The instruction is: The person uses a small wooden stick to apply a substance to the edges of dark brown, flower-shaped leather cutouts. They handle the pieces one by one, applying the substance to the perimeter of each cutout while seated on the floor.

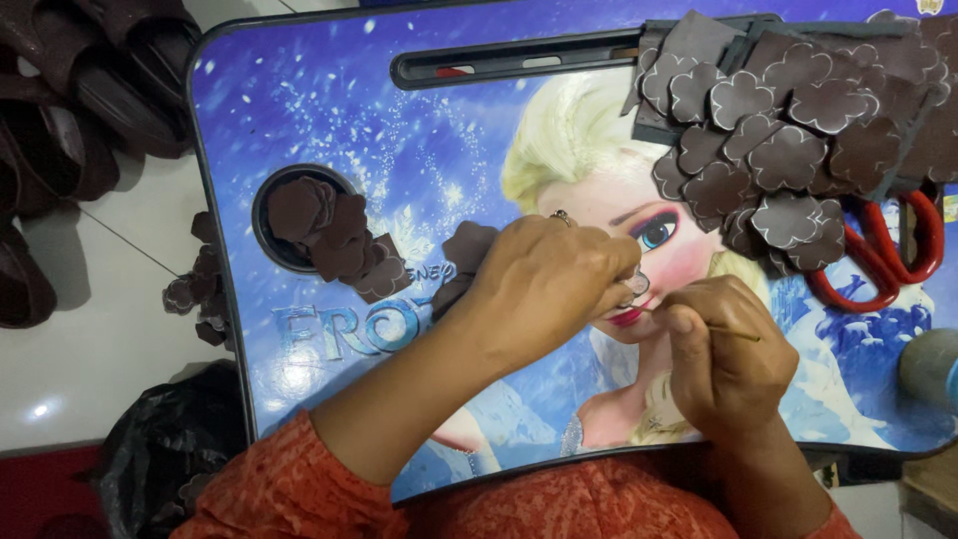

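Right hand [726, 349] pinching a thin stick [736, 334] pointing right, nearly level, left hand [547, 279] gripping a small piece [637, 284], mostly hidden by fingers.

The left hand [549, 284] hides most of its small piece [637, 284]; the red scissors [878, 255] lie half under brown flower cutouts [788, 130].

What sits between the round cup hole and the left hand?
A small dark brown cutout lies on the blue tray table, just left of the left hand, seen in the head view.
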